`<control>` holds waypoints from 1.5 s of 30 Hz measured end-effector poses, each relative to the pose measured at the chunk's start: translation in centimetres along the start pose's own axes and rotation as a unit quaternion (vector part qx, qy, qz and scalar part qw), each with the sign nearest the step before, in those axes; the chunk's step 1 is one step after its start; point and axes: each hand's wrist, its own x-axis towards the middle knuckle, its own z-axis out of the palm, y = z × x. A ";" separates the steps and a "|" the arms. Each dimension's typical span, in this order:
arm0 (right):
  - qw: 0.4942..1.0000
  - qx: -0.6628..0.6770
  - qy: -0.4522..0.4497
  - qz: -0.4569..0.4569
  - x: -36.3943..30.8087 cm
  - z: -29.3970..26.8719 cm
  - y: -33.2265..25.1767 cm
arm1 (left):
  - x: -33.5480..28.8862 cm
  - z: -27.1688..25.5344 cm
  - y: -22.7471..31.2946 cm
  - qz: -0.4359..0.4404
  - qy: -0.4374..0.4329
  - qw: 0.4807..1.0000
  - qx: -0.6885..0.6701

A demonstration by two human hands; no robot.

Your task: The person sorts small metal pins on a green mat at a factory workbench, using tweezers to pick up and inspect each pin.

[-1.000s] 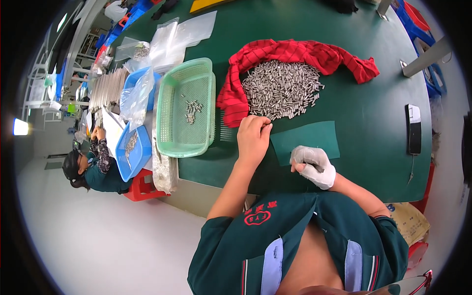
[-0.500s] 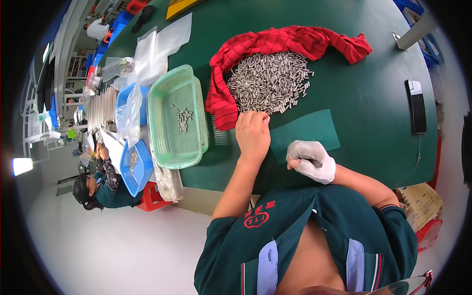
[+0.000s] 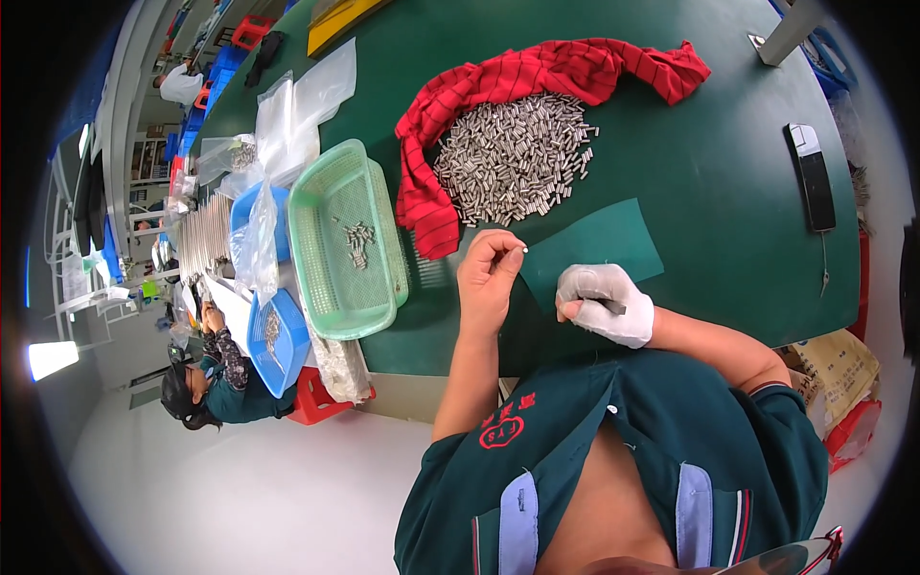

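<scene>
A heap of small silvery metal pins (image 3: 517,158) lies on the green table, with a red, dark-striped cloth (image 3: 498,81) curved around its far and left sides. Just off the heap's near edge, my bare left hand (image 3: 489,278) pinches one metal pin (image 3: 524,250) between thumb and finger, its bright end showing. My right hand (image 3: 604,305), in a white glove, is curled at the near edge of a flat green sheet (image 3: 604,249). A dark grey metal piece (image 3: 613,307) sticks out of its fingers; most of it is hidden, so its kind is unclear.
Left of the cloth stands a light green plastic basket (image 3: 335,316) with some pins inside. Beyond it are blue trays (image 3: 292,335) and clear plastic bags (image 3: 297,115). A dark phone-like device (image 3: 813,182) lies at right. A co-worker (image 3: 230,374) sits at far left.
My left hand has drawn back slightly from the heap's edge and now shows a pin between its fingertips. My right hand stays nearly where it was. The whole view has shifted a little.
</scene>
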 end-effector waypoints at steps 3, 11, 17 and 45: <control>1.000 0.011 0.017 0.000 0.0 0.1 0.7 | -0.4 0.0 0.0 0.040 -0.016 0.997 0.068; 0.966 0.228 0.122 0.019 1.8 0.4 0.8 | -3.9 2.5 -0.2 0.120 0.011 0.917 0.381; 0.949 0.297 0.109 -0.012 3.1 0.3 -1.0 | -5.2 3.4 -1.5 0.136 0.028 0.883 0.448; 0.918 0.368 0.145 0.021 3.0 -0.3 1.0 | -5.2 3.6 -1.5 0.135 0.023 0.886 0.443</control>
